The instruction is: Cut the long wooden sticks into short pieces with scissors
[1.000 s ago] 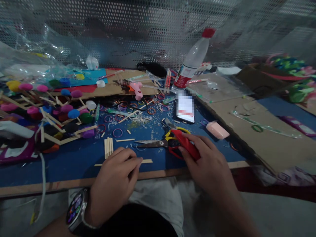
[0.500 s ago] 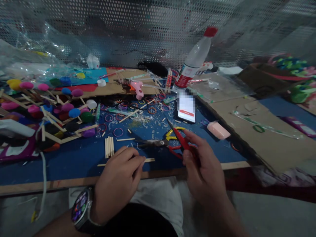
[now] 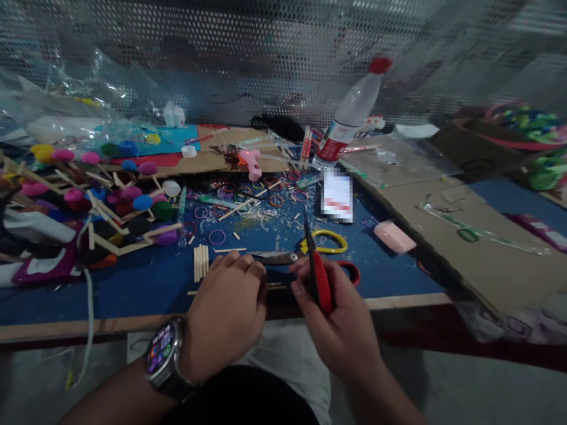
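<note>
Your right hand (image 3: 348, 319) clamps the red tool (image 3: 323, 289) near the scissors (image 3: 280, 258), seemingly at the ready; moving it calls for minding its tip. Your left hand (image 3: 228, 307), fingers together, covers sticks (image 3: 194, 293); I can't tell its grip.

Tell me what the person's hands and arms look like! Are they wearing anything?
The left hand and right hand have no gloves, and no sleeves show on the forearms. A smartwatch sits at the left wrist, with a silvery rim, dark strap and colourful lit screen.

One bottle (image 3: 348, 121), one watch (image 3: 165, 357) and two hands (image 3: 228, 313) show.
</note>
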A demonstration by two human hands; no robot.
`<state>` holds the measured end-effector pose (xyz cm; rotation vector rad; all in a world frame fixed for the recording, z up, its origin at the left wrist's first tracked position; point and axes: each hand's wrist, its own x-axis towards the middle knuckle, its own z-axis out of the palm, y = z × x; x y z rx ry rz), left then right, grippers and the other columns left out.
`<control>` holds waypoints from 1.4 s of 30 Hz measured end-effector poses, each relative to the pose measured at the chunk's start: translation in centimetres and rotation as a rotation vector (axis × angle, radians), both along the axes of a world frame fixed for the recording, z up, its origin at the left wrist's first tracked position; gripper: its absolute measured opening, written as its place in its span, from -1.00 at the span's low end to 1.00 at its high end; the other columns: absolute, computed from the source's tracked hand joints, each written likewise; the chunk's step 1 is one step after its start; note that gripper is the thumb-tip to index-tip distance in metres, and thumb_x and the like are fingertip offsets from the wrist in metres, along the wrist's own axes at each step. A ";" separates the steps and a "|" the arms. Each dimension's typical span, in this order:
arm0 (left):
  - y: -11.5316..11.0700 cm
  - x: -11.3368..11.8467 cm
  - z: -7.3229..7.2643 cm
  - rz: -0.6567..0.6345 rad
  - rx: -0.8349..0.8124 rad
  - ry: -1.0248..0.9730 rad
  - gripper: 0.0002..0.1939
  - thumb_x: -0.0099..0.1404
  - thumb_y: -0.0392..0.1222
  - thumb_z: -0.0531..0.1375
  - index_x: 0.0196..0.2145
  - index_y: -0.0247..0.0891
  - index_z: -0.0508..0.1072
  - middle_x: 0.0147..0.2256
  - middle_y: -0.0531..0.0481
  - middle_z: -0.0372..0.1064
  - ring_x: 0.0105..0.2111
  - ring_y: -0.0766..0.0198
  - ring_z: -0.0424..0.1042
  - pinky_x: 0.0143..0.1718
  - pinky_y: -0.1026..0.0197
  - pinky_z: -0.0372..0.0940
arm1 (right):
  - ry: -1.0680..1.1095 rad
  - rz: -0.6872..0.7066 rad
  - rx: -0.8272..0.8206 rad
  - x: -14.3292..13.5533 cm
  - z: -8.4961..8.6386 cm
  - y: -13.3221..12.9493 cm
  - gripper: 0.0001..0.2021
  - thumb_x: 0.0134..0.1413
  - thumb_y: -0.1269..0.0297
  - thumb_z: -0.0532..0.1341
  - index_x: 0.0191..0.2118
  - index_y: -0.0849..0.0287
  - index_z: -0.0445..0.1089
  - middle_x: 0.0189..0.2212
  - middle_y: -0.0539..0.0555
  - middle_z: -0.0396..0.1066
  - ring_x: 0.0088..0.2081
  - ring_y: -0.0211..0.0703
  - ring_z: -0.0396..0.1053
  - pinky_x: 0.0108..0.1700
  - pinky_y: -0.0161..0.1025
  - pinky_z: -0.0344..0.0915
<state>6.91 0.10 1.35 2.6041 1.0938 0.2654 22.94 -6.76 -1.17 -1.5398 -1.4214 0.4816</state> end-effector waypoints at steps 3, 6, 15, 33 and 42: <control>0.4 0.0 0.6 -0.025 -0.074 0.075 -0.79 0.31 -0.38 0.07 -0.17 -0.33 0.46 -0.16 -0.18 0.46 -0.07 -0.04 0.37 0.07 -0.18 0.23 | 0.018 0.016 -0.010 0.1 -0.1 -0.2 -0.89 0.26 0.32 0.16 -0.12 0.05 0.29 -0.19 0.06 0.47 -0.17 -0.13 0.46 -0.14 -0.23 0.38; 0.5 0.1 0.8 -0.032 -0.104 0.090 -0.79 0.31 -0.40 0.07 -0.15 -0.32 0.45 -0.10 -0.16 0.44 -0.01 -0.04 0.34 0.13 -0.19 0.16 | 0.001 0.014 -0.020 0.2 -0.2 -0.5 -0.89 0.25 0.31 0.17 -0.11 0.05 0.29 -0.20 0.06 0.49 -0.19 -0.11 0.47 -0.16 -0.22 0.39; 0.1 -0.8 0.7 0.021 -0.122 -0.062 -0.85 0.32 -0.41 0.06 -0.29 -0.24 0.39 -0.26 -0.03 0.39 -0.20 0.09 0.31 -0.09 -0.05 0.17 | -0.129 0.009 -0.023 0.1 -0.4 -0.5 -0.93 0.20 0.38 0.17 -0.22 0.07 0.29 -0.34 0.04 0.48 -0.34 -0.12 0.46 -0.31 -0.24 0.38; -1.9 -10.6 -1.2 0.234 0.092 -0.254 -0.85 0.42 -0.10 0.10 -0.26 -0.15 0.43 -0.29 0.03 0.47 -0.19 0.12 0.42 -0.13 0.07 0.23 | -0.487 0.184 0.002 1.7 -0.4 0.3 -0.72 -0.06 0.60 0.10 -0.25 0.12 0.32 -0.34 0.14 0.43 -0.24 0.03 0.37 -0.24 -0.12 0.41; -1.3 -8.1 -1.3 0.076 0.067 -0.291 -0.93 0.40 -0.25 0.14 -0.25 -0.19 0.42 -0.29 0.02 0.47 -0.22 0.18 0.40 -0.17 0.10 0.28 | -0.504 0.196 0.046 1.8 -0.5 0.2 -0.77 0.01 0.56 0.12 -0.22 0.14 0.33 -0.30 0.16 0.48 -0.22 0.06 0.39 -0.21 -0.05 0.40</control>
